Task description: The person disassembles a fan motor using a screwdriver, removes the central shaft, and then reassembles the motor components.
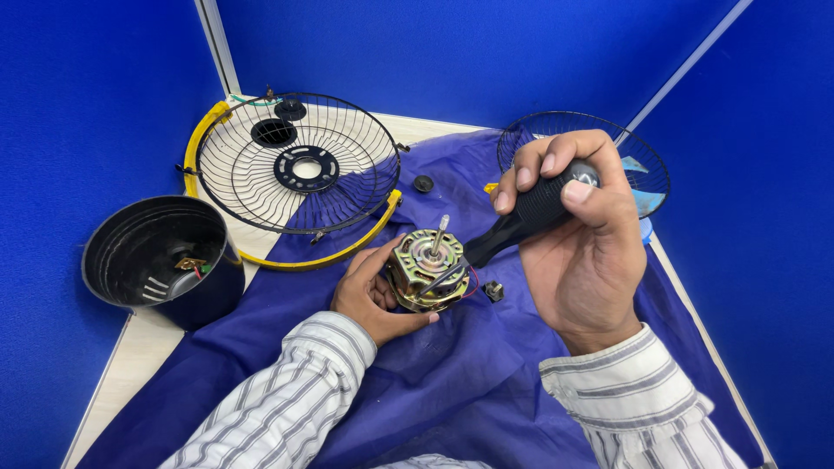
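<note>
- Both hands are busy: the left hand (375, 295) cups a brass-coloured fan motor (427, 269) from its left side, fingers closed around the housing.
- Right hand (578, 234) grips a black-handled screwdriver (521, 219), its blade angled down onto the motor's top.
- That motor sits on a blue cloth (452, 382) spread over the bench (130, 365), shaft pointing up.
- Behind lie a yellow-rimmed wire guard (295, 174), a second wire guard (643, 165) and, at left, a black round housing (161, 256).

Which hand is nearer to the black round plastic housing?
Left. The left hand holds the motor right of the black round plastic housing; the right hand is farther right.
</note>
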